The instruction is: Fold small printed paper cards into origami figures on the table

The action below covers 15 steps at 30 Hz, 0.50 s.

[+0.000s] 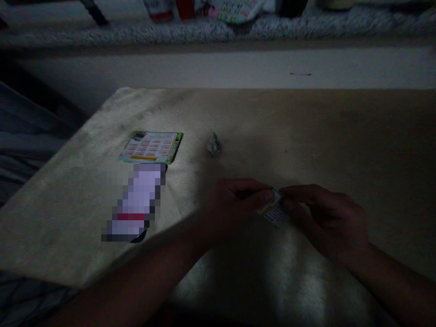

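Between both hands is a small folded printed paper (272, 213), held a little above the table. My left hand (235, 197) pinches its upper left edge between thumb and fingers. On its right side, my right hand (327, 218) has thumb and fingertips closed at the upper corner. Dim light hides the exact folds. Farther back stands a small crumpled or folded printed paper piece (214, 145), apart from both hands.
A printed leaflet (151, 146) with a green border lies flat on the table (238, 109) to the left. Just below it is a phone (139, 200), its screen blurred out. Several items stand on a speckled stone ledge (129, 34) at the back.
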### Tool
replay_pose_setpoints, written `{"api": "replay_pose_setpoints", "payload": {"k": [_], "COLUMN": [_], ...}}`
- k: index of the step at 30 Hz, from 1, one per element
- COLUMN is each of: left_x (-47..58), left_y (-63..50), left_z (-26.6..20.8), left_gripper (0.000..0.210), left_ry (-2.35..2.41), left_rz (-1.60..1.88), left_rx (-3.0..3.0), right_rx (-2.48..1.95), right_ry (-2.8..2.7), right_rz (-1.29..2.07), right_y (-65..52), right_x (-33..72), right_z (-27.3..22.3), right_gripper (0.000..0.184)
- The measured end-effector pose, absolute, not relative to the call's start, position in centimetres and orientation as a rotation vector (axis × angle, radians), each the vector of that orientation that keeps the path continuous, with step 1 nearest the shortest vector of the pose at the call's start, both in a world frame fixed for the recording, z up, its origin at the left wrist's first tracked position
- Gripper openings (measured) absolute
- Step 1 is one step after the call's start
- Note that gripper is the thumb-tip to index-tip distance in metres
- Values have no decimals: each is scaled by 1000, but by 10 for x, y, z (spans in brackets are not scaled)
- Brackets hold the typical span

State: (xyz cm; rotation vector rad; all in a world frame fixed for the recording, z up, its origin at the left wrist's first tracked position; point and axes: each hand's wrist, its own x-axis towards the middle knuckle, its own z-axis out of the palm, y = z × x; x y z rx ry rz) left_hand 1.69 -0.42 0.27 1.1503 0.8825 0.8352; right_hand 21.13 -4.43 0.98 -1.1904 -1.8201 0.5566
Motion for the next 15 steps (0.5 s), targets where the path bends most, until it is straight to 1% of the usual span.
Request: {"api": "replay_pose_setpoints", "payload": {"k": [4, 10, 15], "left_x": [18, 18, 17], "left_y": [-8, -7, -6], "left_z": [4, 6, 5], "left_gripper": [12, 10, 11], "left_ry": [895, 910, 910], "left_rz": [882, 895, 895], "left_rx": [1281, 1406, 1441], "right_rx": [-1260, -1301, -1310], "right_ry": [-1730, -1589, -1640], "right_rz": [554, 778, 899], "right_y": [-44, -40, -38], "right_x": [209, 204, 209], "right_z": [11, 13, 11], "right_gripper": [5, 9, 10]}}
